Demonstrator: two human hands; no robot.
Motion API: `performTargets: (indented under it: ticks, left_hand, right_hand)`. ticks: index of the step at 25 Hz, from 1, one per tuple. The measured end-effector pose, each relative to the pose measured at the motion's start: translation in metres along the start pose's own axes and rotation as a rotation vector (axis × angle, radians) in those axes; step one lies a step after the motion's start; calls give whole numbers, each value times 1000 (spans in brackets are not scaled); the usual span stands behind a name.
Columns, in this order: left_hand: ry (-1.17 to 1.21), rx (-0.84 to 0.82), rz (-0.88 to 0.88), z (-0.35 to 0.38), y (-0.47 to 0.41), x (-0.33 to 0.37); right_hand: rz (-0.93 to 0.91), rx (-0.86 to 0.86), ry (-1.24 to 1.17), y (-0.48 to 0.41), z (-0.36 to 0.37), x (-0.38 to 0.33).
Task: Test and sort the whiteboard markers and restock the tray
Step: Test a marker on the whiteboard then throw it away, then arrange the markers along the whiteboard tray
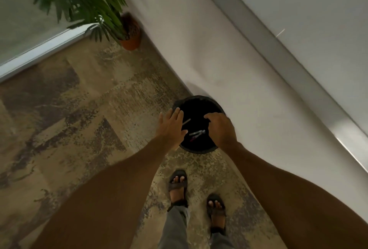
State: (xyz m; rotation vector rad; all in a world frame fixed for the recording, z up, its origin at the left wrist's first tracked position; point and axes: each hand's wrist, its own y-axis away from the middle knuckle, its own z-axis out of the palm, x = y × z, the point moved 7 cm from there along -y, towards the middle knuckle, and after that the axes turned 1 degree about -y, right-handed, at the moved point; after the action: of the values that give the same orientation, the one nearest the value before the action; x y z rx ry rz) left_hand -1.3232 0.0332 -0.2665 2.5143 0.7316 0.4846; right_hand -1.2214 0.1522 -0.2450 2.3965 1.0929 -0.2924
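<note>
A round black bin (196,150) stands on the floor against the white wall. Inside it lie a few markers (197,133), blurred, and one more marker (186,122) shows beside my left hand's fingers. My left hand (171,127) hovers over the bin's left rim with its fingers straight and spread, holding nothing. Over the bin's right side my right hand (221,129) points its fingers downward, loosely curled; nothing is visible in its grip. The whiteboard's metal tray rail (278,55) runs diagonally along the wall at upper right.
A potted plant (130,35) in an orange pot stands in the corner at upper left. Patterned carpet (79,119) covers the floor. My sandalled feet (197,199) stand just in front of the bin.
</note>
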Motion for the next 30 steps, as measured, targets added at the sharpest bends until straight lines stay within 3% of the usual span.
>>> performTargets:
  ticks: [7,16,30]
  left_hand:
    - [-63,63,82,-66,41,50]
    - [-240,202,327,-136,107,129]
    - [-381,252,571,-136,212,313]
  right_hand:
    - [26,106,90,49,-62,-20]
    - [225,278,95,163,-139,-27]
    - [463,429,87,339,-198,72]
